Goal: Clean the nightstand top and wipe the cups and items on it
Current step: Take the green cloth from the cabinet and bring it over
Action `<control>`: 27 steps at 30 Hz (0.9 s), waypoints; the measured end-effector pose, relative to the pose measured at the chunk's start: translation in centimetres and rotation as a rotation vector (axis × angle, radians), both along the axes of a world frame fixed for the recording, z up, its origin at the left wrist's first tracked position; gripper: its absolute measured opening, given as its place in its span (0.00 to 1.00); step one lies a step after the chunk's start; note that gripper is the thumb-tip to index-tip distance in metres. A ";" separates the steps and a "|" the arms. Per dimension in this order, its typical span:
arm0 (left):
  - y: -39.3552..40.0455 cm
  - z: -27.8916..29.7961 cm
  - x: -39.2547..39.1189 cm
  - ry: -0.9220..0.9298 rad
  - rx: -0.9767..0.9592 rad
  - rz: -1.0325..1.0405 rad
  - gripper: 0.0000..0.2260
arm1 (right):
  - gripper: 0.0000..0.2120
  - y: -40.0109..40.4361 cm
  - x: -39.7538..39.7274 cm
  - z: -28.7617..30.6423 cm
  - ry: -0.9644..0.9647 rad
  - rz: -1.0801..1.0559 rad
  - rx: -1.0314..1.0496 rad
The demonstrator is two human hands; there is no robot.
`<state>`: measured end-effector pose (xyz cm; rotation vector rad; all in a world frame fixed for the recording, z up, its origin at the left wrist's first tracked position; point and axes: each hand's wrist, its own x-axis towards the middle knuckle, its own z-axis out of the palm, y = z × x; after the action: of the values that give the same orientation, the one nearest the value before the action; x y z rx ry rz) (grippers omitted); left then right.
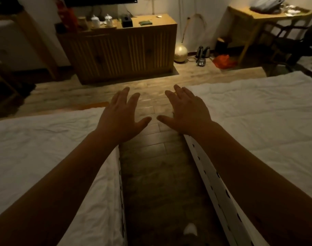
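Here, both hands [122, 115] outstretched, fingers spread.

- Two hands, the left hand [122, 115] at 9 o'clock of the right hand [187, 110];
- two beds, a left bed [45, 157] and a right bed [267, 121];
- two white lidded jars [95, 21] at 11 o'clock;
- two kettles [203, 51] at 1 o'clock.
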<state>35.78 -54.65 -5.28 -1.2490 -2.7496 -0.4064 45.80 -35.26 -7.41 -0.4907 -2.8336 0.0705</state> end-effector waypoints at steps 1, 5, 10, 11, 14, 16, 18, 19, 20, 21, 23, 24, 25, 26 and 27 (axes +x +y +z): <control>0.7 0.1 -1.0 0.004 -0.001 0.006 0.39 | 0.44 0.8 -1.1 -0.2 0.008 0.005 -0.002; 5.6 0.1 -5.5 0.019 -0.019 0.026 0.39 | 0.45 5.7 -6.1 -1.1 -0.008 0.032 -0.010; 13.1 0.7 -10.9 0.050 0.005 0.070 0.39 | 0.46 13.4 -12.6 -0.9 -0.040 0.052 0.012; 14.4 1.0 -11.6 0.041 0.004 0.076 0.39 | 0.45 14.7 -13.7 -0.5 -0.042 0.060 0.008; 18.5 1.5 -15.3 0.031 0.002 0.113 0.39 | 0.45 19.2 -18.3 0.7 -0.024 0.080 0.002; 19.1 1.6 -16.1 0.044 -0.006 0.098 0.39 | 0.45 19.8 -19.3 1.1 -0.012 0.098 0.030; 21.3 1.3 -19.0 0.035 0.003 0.118 0.40 | 0.45 22.0 -22.2 1.3 -0.014 0.113 0.027; 22.2 1.2 -20.1 0.034 -0.001 0.123 0.40 | 0.45 22.7 -23.4 1.3 -0.018 0.117 0.022; 23.2 1.0 -21.6 0.034 -0.002 0.128 0.40 | 0.45 23.6 -24.9 1.2 -0.021 0.121 0.020; 24.2 0.9 -23.3 0.042 -0.005 0.133 0.40 | 0.45 24.6 -26.5 1.1 -0.024 0.123 0.024; 26.0 0.5 -26.7 0.057 -0.006 0.133 0.40 | 0.45 26.3 -29.8 0.8 -0.030 0.117 0.018; 26.8 0.3 -28.4 0.070 -0.005 0.129 0.39 | 0.45 27.1 -31.4 0.5 -0.034 0.114 0.021; 27.6 -0.1 -30.3 0.085 -0.006 0.122 0.39 | 0.45 27.9 -33.2 0.1 -0.040 0.112 0.023; 28.6 -0.4 -32.7 0.086 -0.007 0.112 0.39 | 0.45 28.8 -35.4 -0.4 -0.047 0.107 0.014; 29.4 -0.7 -34.8 0.084 -0.008 0.110 0.39 | 0.45 29.5 -37.3 -0.7 -0.052 0.100 0.006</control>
<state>0.99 -25.24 -6.03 -1.0836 -2.7355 -0.3258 8.53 -5.73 -8.12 -0.3546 -2.9077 0.0698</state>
